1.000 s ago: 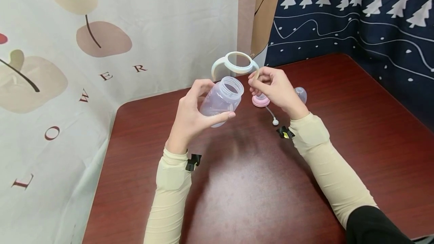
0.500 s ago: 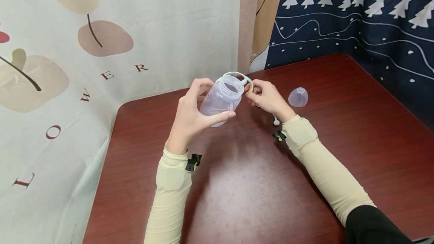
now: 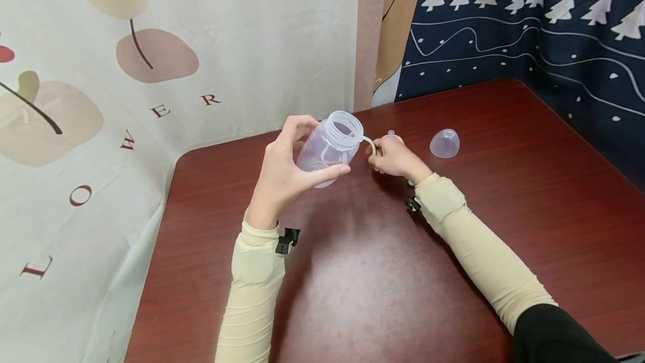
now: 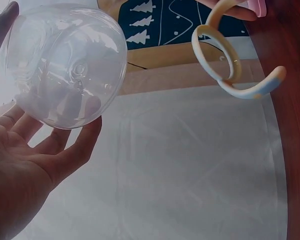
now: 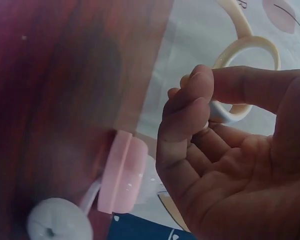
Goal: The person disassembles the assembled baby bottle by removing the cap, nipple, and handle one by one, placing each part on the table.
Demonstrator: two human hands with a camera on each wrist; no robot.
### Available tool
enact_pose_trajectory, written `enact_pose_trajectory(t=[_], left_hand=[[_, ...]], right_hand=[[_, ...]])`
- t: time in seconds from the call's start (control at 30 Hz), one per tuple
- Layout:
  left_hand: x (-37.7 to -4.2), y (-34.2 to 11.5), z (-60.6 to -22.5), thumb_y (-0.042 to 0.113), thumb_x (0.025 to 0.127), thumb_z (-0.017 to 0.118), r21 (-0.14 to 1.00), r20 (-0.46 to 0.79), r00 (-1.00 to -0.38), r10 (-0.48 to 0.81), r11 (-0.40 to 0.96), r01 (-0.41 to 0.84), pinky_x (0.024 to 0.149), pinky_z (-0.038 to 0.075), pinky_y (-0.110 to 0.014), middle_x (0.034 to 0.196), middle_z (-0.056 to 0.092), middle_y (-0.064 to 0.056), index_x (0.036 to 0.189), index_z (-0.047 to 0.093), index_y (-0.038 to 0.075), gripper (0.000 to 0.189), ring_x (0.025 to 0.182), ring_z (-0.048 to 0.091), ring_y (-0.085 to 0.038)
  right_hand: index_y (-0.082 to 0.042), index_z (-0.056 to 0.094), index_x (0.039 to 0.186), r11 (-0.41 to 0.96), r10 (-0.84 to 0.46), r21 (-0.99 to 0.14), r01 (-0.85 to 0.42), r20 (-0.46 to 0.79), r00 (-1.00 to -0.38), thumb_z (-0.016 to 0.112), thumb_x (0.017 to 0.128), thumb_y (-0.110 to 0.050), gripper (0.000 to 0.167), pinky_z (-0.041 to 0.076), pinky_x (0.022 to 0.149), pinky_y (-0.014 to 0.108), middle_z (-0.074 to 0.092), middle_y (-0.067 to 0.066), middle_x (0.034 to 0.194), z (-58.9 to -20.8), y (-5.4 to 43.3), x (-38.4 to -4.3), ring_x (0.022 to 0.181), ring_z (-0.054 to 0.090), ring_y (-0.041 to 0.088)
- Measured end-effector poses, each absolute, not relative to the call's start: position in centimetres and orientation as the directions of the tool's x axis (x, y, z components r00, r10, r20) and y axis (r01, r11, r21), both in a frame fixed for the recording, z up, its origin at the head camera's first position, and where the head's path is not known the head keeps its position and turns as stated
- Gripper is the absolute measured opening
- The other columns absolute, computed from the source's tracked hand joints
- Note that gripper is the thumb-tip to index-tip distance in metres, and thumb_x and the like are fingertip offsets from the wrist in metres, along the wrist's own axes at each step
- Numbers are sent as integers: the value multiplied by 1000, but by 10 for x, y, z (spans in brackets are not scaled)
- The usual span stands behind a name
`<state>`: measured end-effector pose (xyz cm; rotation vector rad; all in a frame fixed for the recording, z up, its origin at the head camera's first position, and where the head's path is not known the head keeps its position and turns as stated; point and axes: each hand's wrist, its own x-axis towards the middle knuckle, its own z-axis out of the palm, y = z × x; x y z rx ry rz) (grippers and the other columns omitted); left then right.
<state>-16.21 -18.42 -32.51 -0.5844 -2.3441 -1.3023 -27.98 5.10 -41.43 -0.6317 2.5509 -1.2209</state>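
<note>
A translucent, pale lilac baby bottle (image 3: 327,147) is held in the air by my left hand (image 3: 282,170). It is tilted, with its open threaded neck up and to the right; the left wrist view shows its clear round base (image 4: 80,70). Just right of the bottle, my right hand (image 3: 395,157) pinches one grip of a cream and pale blue bottle handle (image 4: 250,93). Its ring hangs lower than the bottle's neck and is mostly hidden behind the bottle in the head view. The handle and bottle are apart in the left wrist view.
On the reddish-brown table (image 3: 363,273), behind my right hand, lies a pink bottle collar (image 5: 121,175) with a straw ending in a white ball (image 5: 60,220). A clear dome cap (image 3: 444,144) stands to the right. Printed curtains (image 3: 282,43) border the table's far side.
My right hand has lowered the handle from above the bottle's neck to behind the bottle's side. The dome cap has come into full view. My left hand and the bottle have stayed nearly still.
</note>
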Motion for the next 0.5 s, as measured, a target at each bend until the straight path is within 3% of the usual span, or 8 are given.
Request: enact_pose_trajectory(t=[0.27, 0.5], left_hand=[[-161, -186, -325, 25, 71, 101, 711, 515, -841, 165, 465, 527, 93, 59, -36, 117, 70, 13, 129, 55, 19, 74, 103, 70, -7], [-161, -186, -325, 25, 71, 101, 719, 509, -845, 165, 459, 522, 94, 58, -35, 118, 71, 11, 129, 55, 18, 74, 103, 70, -8]], right_hand=[[5, 61, 95, 593, -490, -780, -198, -154, -858, 57, 96, 2, 5, 48, 54, 19, 61, 3, 63, -424, 48, -282, 53, 56, 7], [2, 61, 91, 642, -463, -746, -179, -191, -866, 59, 97, 1, 6, 48, 54, 20, 63, 4, 64, -426, 49, -282, 54, 57, 8]])
